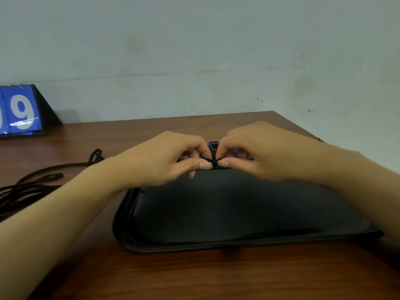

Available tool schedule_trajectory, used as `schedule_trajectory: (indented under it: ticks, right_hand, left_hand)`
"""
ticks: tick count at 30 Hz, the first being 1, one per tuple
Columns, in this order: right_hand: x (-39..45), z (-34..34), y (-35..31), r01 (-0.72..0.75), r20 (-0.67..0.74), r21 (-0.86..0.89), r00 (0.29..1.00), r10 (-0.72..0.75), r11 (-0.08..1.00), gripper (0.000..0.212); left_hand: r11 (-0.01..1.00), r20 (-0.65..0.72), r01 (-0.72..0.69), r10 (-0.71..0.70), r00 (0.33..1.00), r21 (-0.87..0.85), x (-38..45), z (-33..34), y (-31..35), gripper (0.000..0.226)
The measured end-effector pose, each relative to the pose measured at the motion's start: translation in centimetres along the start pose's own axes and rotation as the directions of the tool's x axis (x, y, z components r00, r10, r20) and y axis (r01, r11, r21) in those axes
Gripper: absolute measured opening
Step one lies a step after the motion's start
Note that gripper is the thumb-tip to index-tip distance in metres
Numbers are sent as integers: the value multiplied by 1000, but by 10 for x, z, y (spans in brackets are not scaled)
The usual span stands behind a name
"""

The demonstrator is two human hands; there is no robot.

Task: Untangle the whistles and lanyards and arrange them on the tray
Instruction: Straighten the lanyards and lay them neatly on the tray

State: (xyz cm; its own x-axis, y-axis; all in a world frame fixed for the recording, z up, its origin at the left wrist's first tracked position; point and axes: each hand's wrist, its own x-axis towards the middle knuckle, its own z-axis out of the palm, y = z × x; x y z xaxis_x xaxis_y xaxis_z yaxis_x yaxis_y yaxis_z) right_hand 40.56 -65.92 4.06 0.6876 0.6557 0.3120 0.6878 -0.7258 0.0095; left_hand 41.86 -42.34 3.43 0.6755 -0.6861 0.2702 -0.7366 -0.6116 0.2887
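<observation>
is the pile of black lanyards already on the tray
No, the lanyards lie on the table left of the tray, beyond the left forearm.

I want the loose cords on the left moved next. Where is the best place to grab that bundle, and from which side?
Probably at the looped end nearest the left hand, coming from above on the tray side. That loop lifts off the table and stands apart, while the rest of the black cords lie flat and overlapped.
</observation>
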Motion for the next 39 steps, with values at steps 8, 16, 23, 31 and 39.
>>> schedule_trajectory:
  ticks: [8, 16, 23, 31, 39]
  right_hand:
    - [-6, -7, 10, -95, -20, -24, 995, 95, 995, 17]
    - [-13, -20, 33, -299, 8, -60, 954, 300, 952, 31]
    - [-17, -27, 54, -423, -17, -176, 904, 427, 889, 29]
    - [-27, -32, 70, -547, 6, -264, 823, 568, 794, 32]
    - [-36, -50, 81, -700, 31, -250, 685, 728, 669, 31]
  left_hand:
    - [994, 4, 2, -3, 1000, 110, -2, -5, -3, 32]
    - [984, -24, 55, -51, 998, 172, -7, -20, -28, 39]
    - [978, -15, 114, -113, 993, 175, -12, -33, -50, 43]
    - [960, -38, 210, -207, 978, 185, -20, -43, -66, 44]
    - [947, 21, 264, -272, 962, 182, -24, -46, -64, 47]
